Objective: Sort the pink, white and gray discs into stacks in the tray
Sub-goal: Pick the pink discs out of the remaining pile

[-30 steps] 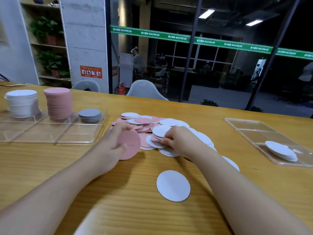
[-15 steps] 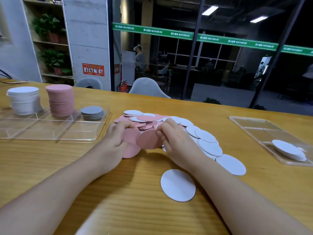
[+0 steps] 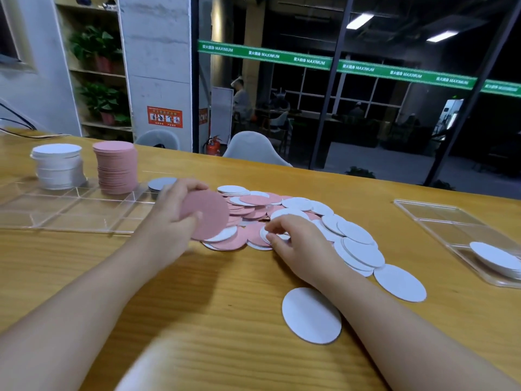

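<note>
A loose pile of pink and white discs [image 3: 284, 213] lies on the wooden table at the centre. My left hand [image 3: 172, 221] grips pink discs [image 3: 208, 214], lifted just above the pile's left edge. My right hand [image 3: 298, 244] rests on the pile with its fingertips pinching a white disc [image 3: 266, 237]. The clear tray [image 3: 70, 210] at the left holds a white stack [image 3: 59, 165], a pink stack [image 3: 117, 165] and a low gray stack [image 3: 159, 184], which my left hand partly hides.
Two white discs [image 3: 311, 314] [image 3: 400, 282] lie apart from the pile, near my right forearm. A second clear tray [image 3: 439, 218] at the right edge holds a few white discs [image 3: 496, 256]. Two chairs stand behind the table's far edge.
My left hand has risen from the table with the pink discs and moved toward the tray. My right hand passed a pink disc to the left, then went back to the pile.
</note>
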Demonstrator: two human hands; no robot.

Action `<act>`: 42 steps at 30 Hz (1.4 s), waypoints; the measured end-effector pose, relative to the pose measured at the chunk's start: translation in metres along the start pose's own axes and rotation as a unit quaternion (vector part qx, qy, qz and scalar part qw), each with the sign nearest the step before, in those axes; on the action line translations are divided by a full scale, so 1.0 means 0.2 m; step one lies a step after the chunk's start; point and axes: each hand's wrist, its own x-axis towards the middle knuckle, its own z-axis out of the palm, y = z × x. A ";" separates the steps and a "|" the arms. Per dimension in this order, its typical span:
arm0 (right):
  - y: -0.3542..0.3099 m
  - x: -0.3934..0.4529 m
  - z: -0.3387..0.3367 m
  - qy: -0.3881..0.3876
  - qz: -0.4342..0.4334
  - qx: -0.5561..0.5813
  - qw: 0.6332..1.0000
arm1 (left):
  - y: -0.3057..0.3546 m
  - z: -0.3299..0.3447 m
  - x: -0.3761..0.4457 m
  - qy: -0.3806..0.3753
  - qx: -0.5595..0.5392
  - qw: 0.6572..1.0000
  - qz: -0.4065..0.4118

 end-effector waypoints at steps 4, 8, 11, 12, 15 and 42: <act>-0.02 0.09 0.03 -0.071 0.021 -0.054 0.996 | -0.06 -0.03 0.02 0.006 0.058 0.998 -0.028; -0.11 0.20 0.07 -0.107 0.042 -0.079 0.990 | -0.08 0.00 0.03 -0.001 0.088 0.995 -0.052; -0.15 0.22 0.13 -0.121 0.062 -0.081 0.987 | -0.09 -0.01 0.03 -0.004 0.093 0.995 -0.047; -0.15 0.21 0.14 -0.135 0.062 -0.104 0.983 | -0.08 -0.01 0.04 -0.006 0.094 0.995 -0.045; -0.17 0.18 0.16 -0.138 0.060 -0.131 0.980 | -0.08 -0.01 0.04 -0.015 0.098 0.994 -0.046; -0.21 0.17 0.08 -0.170 0.097 -0.015 0.981 | -0.07 0.01 0.02 -0.021 0.077 0.993 -0.086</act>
